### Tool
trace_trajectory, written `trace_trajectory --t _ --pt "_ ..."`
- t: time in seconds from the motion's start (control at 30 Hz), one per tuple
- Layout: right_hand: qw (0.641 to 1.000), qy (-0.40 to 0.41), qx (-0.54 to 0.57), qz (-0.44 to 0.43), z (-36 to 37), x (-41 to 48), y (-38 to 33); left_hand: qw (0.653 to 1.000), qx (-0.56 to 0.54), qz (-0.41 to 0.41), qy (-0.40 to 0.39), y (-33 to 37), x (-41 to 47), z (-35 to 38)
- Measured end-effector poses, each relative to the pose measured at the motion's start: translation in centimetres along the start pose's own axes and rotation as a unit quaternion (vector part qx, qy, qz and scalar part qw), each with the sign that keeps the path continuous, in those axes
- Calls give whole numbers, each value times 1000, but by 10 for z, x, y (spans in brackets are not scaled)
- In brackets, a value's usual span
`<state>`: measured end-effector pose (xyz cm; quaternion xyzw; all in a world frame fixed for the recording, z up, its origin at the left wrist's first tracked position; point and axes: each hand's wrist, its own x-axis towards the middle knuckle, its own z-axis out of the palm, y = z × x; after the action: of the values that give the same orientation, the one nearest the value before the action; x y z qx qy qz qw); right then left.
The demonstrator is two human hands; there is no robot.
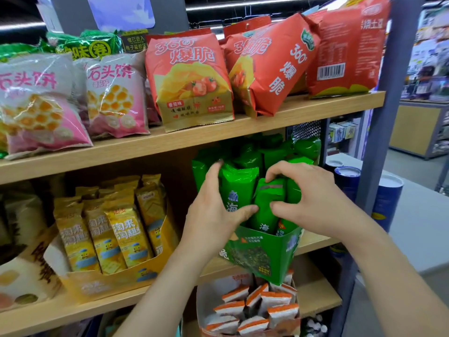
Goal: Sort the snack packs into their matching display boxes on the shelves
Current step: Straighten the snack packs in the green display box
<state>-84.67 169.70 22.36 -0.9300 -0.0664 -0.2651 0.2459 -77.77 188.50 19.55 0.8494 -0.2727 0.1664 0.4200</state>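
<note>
Light wooden shelf boards [279, 117] run above and below the right grip [315, 203], carried by a grey metal upright [386, 142] just to its right. Above the grip sits a dark perforated back panel [306, 130]. Far to the right a wood-fronted cabinet [413, 132] stands on grey floor [403, 171]. Overhead, strip lights [243, 6] cross a dark ceiling.

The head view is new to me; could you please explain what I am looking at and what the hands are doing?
No robot here: a person wears a camera on the head, looking down at their own bare hands before store shelves. The left hand and right hand grip green seaweed packs standing in a green display box on the middle shelf. Beside it, yellow packs fill a yellow box. Red chip bags and pink bags sit on the shelf above.
</note>
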Motion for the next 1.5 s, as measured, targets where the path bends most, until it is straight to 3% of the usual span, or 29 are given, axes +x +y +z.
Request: trace_trajectory --t 0.17,0.27,0.37,0.5,0.6,0.87,1.0,1.2,1.37,1.5 --pt "999 -20 40 9 -5 0 0 989 120 61 -53 4 11 -8" --pt "999 -15 51 10 -3 0 -2 993 39 18 -113 4 20 -20" --pt "998 -5 67 13 -2 1 -1 995 4 -2 -98 8 23 -21" --pt "997 4 80 17 -1 1 -3 977 215 -7 1 15 19 -15" --pt "996 3 83 15 -2 3 -3 952 306 -11 4 23 21 -13" --pt "993 -5 112 25 -10 9 8 998 35 -23 -42 5 28 -38" --pt "994 -7 108 21 -9 14 10 997 -4 25 -66 8 28 -39" --pt "999 -41 10 -7 -5 21 4 982 -34 115 -144 21 27 -33" --pt "995 -80 64 -9 -14 21 8 977 -138 81 -144 15 37 -54" --pt "994 -88 57 -25 -11 20 6 988 -87 48 -117 11 43 -48"
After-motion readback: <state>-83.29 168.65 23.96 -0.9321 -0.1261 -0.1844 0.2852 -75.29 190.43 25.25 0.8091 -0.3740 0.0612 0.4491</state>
